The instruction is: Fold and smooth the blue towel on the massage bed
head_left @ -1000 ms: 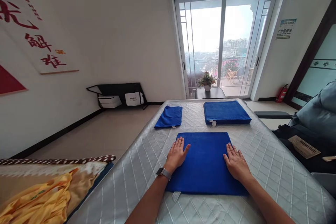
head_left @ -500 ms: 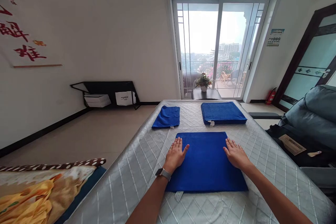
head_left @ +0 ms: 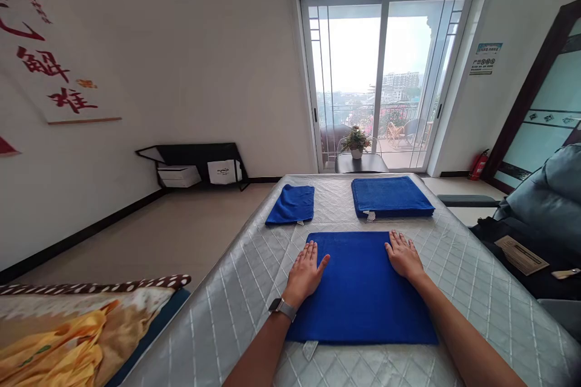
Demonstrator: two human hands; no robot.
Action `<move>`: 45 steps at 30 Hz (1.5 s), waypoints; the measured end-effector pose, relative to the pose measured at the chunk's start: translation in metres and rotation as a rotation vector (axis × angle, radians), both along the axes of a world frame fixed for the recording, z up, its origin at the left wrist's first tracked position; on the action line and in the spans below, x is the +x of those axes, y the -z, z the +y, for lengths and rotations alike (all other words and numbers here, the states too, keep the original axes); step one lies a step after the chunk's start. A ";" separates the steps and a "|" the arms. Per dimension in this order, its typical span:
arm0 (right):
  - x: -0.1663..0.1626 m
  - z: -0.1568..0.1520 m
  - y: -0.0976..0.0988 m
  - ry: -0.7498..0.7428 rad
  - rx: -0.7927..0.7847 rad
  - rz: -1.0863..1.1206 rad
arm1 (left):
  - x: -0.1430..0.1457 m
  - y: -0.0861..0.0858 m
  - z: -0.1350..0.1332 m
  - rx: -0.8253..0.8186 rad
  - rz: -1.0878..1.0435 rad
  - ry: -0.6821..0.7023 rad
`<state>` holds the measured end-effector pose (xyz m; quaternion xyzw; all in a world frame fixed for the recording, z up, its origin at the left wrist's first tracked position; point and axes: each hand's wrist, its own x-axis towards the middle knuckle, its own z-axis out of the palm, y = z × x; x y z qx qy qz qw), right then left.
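Note:
A blue towel (head_left: 358, 296) lies spread flat in front of me, with a white tag at its near left edge. My left hand (head_left: 305, 275) rests flat on its left edge, fingers stretched out, a watch on the wrist. On the opposite edge, toward the far right corner, my right hand (head_left: 403, 254) lies flat with its fingers extended. Neither hand grips anything. Beyond them, a stack of folded blue towels (head_left: 393, 195) sits at the right, and a smaller, slightly rumpled blue cloth (head_left: 291, 204) at the left.
Everything blue lies on a silver quilted table cover (head_left: 236, 314). A bed with yellow cloth (head_left: 59, 344) is at the lower left. To the right stands a dark armchair (head_left: 544, 205). A potted plant (head_left: 356, 144) is on a chair past the far edge.
The camera view has shifted slightly. My right hand has slid a little toward the towel's far right corner; my left hand stays flat on the left edge.

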<state>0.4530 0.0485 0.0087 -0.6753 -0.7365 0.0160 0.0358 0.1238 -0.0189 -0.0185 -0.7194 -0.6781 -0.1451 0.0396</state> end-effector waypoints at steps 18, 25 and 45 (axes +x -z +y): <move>0.000 -0.001 -0.002 0.005 -0.011 0.123 | -0.007 -0.009 0.013 -0.139 0.145 0.049; 0.000 -0.001 -0.004 0.008 -0.026 0.146 | 0.066 -0.036 0.043 -0.114 0.083 0.151; 0.001 0.001 0.002 -0.005 0.019 0.095 | 0.150 -0.024 0.065 -0.145 -0.059 0.321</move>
